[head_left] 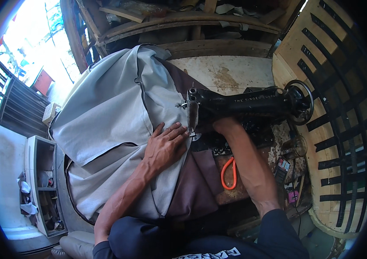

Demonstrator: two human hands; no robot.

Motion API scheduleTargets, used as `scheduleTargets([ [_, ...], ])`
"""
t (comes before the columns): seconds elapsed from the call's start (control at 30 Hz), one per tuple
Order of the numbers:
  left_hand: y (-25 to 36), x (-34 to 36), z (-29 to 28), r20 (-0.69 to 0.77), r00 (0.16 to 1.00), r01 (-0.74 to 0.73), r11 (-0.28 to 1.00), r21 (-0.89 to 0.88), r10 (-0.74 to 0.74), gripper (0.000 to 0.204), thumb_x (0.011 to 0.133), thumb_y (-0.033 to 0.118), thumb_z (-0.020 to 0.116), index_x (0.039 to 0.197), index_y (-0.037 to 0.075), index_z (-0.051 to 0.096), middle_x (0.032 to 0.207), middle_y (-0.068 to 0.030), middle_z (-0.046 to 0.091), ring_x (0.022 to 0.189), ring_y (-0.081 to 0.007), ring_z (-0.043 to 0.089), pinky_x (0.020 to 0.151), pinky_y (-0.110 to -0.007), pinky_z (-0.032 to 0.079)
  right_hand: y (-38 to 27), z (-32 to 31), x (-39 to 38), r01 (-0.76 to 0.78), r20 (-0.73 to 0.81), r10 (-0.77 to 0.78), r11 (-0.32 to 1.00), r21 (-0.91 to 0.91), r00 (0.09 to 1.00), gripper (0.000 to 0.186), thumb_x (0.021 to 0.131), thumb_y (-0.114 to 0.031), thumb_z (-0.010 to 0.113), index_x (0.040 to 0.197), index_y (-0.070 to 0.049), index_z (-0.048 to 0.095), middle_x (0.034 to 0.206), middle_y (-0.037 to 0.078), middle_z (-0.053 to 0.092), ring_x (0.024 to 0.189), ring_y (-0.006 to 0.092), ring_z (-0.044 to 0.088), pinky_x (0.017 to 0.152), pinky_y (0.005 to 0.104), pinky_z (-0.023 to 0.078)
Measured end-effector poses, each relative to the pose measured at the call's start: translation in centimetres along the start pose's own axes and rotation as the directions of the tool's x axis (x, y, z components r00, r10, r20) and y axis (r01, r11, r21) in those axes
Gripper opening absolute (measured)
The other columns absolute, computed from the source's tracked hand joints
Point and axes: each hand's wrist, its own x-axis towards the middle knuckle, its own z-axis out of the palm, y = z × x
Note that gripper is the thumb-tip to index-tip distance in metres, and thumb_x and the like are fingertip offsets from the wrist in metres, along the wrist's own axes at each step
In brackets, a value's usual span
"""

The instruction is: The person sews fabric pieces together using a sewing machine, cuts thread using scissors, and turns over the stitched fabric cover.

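Note:
A large sheet of light grey fabric [101, 108] with dark edges spreads in folds to the left of a black sewing machine [244, 103]. Its brown part [196, 185] shows below the needle area and again behind. My left hand [166, 144] lies flat on the grey fabric, fingers stretched toward the presser foot, just left of it. My right forearm reaches up under the machine's arm, where my right hand [226, 125] is mostly hidden; its fingers cannot be seen. An orange loop-shaped handle [228, 173] lies on the worn table beside my right forearm.
The machine's handwheel [301, 102] stands at the right, near a wooden frame with black webbing straps [334, 142]. Wooden shelving [187, 26] holds scraps at the back. A small white cabinet [45, 185] stands at the left. Small items, one pink [293, 197], lie at the table's right.

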Motion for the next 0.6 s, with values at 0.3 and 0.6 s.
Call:
scheduleTargets([
  [0.3,-0.2,0.0,-0.1,-0.027,1.000,0.009,1.000,0.008,-0.009,0.046,0.085,0.019,0.073,0.131,0.014,0.070,0.141,-0.0032,0.066,0.143,-0.0195,0.052,0.121,-0.051,0.036,2.0,0.3,2.0,0.123,0.361,-0.257,0.927,0.354,0.897,0.036,0.109,-0.018,0.047,0.140,-0.004,0.056,0.138,0.011,0.065,0.122,0.0215,0.065,0.106,0.0391,0.053],
  [0.6,0.0,-0.6,-0.1,-0.028,0.999,-0.027,0.999,-0.017,0.026,0.046,0.085,0.019,0.073,0.130,0.014,0.071,0.141,-0.0028,0.067,0.140,-0.0202,0.055,0.120,-0.054,0.034,3.1,-0.1,2.3,0.415,0.261,-0.355,0.881,-0.227,0.898,0.040,0.109,-0.016,0.044,0.146,-0.002,0.052,0.144,0.013,0.061,0.131,0.0209,0.059,0.112,0.0379,0.048],
])
